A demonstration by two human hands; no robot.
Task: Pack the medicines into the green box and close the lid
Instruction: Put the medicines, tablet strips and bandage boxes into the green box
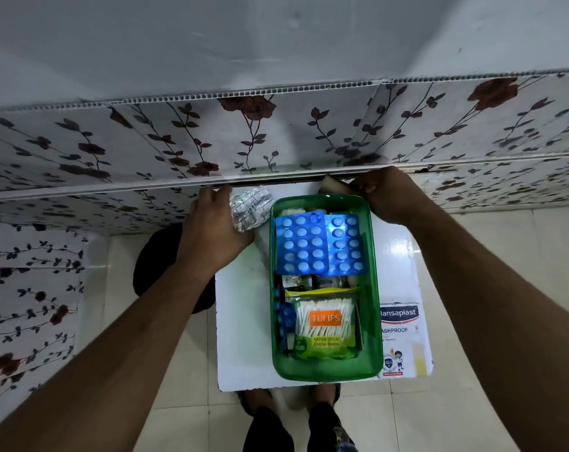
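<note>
The green box (pixel 376 288) stands open on a small white table (pixel 244 321). Inside lie two blue blister strips (pixel 301 244) at the far end and a pack of cotton swabs (pixel 324 324) at the near end, with small items between them. My left hand (pixel 211 230) is left of the box's far corner and grips a crumpled silver blister strip (pixel 249 207). My right hand (pixel 384 194) is past the far right corner, closed on a small pale object (pixel 333 185) that is partly hidden. No lid is visible.
A Hansaplast plaster box (pixel 402 337) lies on the table right of the green box. A floral-patterned cabinet (pixel 146 151) stands behind the table. A dark round object (pixel 156 256) sits on the tiled floor to the left. My feet (pixel 289 406) show below.
</note>
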